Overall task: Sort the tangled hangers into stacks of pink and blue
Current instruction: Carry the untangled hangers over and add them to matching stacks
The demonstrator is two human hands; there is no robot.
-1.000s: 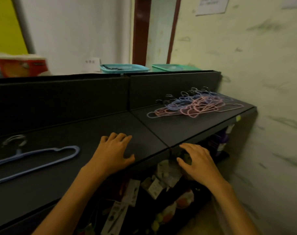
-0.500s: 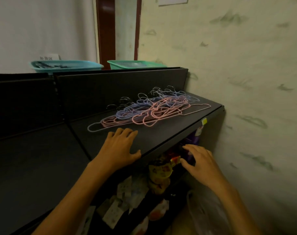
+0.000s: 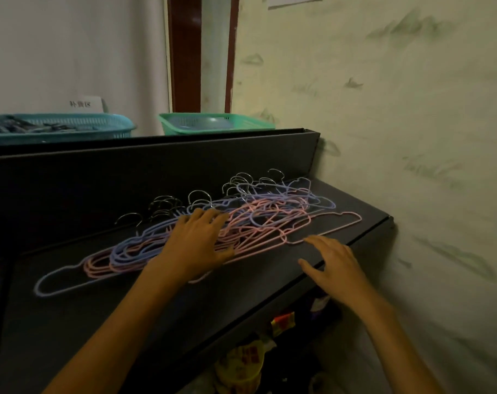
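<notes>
Pink and blue hangers lie in one tangled pile on the black shelf, with their metal hooks pointing at the back panel. The left hand lies flat on the middle of the pile with its fingers spread, and the right hand is open over the shelf edge, just beside the nearest pink hanger. Behind the shelf stand a blue basket and a green basket.

A shop: black display shelving with packaged goods below, plastic baskets on top.
</notes>
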